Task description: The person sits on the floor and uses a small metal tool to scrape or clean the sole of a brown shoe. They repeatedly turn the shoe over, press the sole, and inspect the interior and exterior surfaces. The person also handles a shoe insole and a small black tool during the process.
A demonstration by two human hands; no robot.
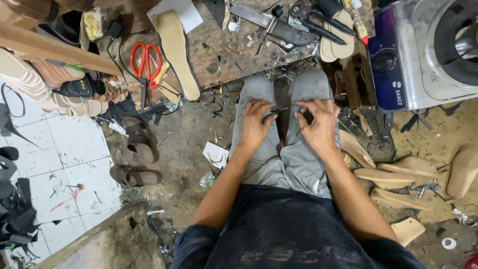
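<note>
Both hands over the knees at frame centre, pinching a small dark strap piece.

Strap piece (275, 112) is thin and largely covered by fingers; its form cannot be made out. Left hand (256, 122) pinches one end, right hand (316, 122) pinches the other, wrists bent inward. Workbench (224, 55) edge lies just above; scissors (145, 62) upper left, wooden lasts (393, 177) crowd the right.
</note>
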